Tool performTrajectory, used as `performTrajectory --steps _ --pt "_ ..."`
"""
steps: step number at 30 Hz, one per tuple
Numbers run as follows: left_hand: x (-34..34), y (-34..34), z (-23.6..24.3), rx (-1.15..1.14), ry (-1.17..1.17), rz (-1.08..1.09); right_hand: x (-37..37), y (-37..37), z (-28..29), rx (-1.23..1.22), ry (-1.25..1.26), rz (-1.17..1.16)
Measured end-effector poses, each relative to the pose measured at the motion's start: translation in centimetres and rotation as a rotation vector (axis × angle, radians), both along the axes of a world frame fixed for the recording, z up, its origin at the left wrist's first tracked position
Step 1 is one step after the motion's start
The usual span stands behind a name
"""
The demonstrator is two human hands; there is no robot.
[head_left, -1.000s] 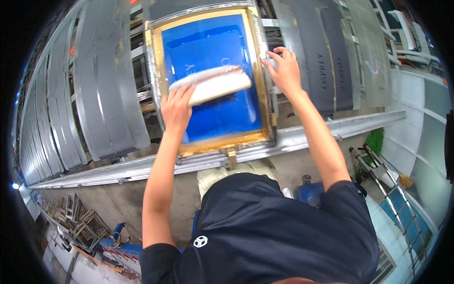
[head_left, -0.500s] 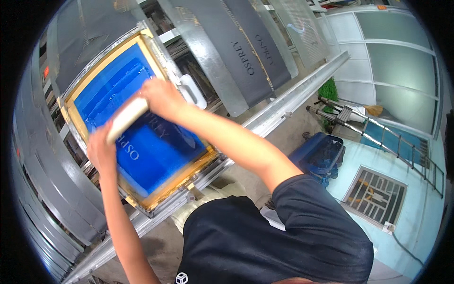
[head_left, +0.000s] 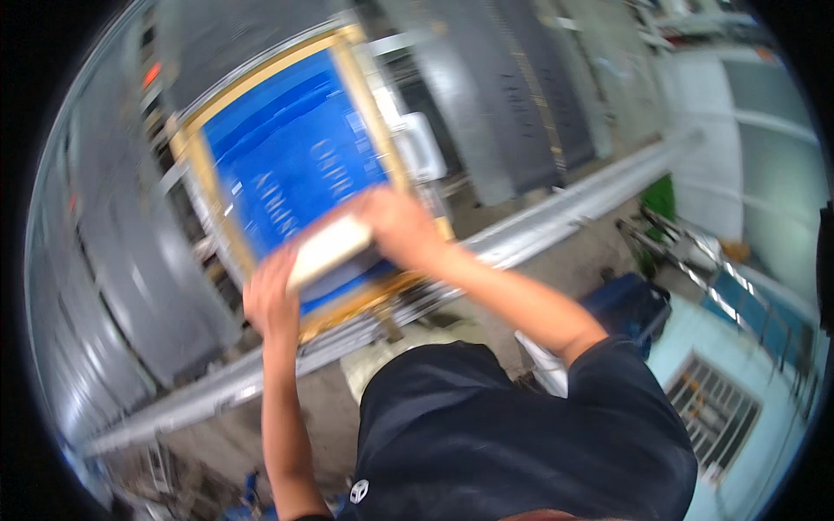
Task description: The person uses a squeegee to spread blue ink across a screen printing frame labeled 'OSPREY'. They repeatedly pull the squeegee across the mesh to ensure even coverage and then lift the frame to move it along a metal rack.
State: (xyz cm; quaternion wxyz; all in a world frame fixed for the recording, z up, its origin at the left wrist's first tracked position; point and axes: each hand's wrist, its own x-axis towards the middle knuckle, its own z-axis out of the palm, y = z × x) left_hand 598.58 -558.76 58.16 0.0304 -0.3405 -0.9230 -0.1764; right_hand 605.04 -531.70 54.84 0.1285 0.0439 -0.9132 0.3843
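Note:
A squeegee with a pale, cream-coloured body [head_left: 330,250] spans the near part of a screen-printing frame. My left hand [head_left: 272,293] is wrapped round its left end and my right hand [head_left: 398,227] round its right end; both are somewhat blurred. Under it lies the blue mesh [head_left: 291,161], bordered by a yellowish frame [head_left: 369,95]. Faint lettering shows through the mesh beyond the squeegee, and a darker blue band of ink crosses the far end. The squeegee's blade edge is hidden.
A white handle-like piece [head_left: 423,146] sits at the frame's right side. Grey panels lie on both sides, one dark grey sheet [head_left: 530,104] at the right. A metal rail [head_left: 556,221] runs along the near edge. Beyond it stand a dark blue basket [head_left: 630,308] and a ladder [head_left: 738,286].
Both hands have drawn the squeegee toward me, from the middle of the mesh to its near end. The lettering now shows beyond it. The whole view has also shifted.

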Motion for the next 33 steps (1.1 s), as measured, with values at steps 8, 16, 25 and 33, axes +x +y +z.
performTrajectory --steps 8,16,25,33 --pt "-22.8 4.3 -1.0 -0.246 -0.175 0.188 -23.4 5.9 -1.1 0.274 -0.245 0.088" --pt "-21.8 4.7 -2.7 -0.258 -0.106 0.15 -22.2 4.7 -2.7 0.364 -0.223 0.025" --pt "1.5 -1.0 -2.4 -0.036 -0.087 0.062 2.1 -1.6 -1.8 0.111 -0.083 -0.031" --pt "8.9 -2.1 -2.1 -0.078 -0.077 0.038 2.3 6.2 -2.4 -0.369 -0.33 -0.146"
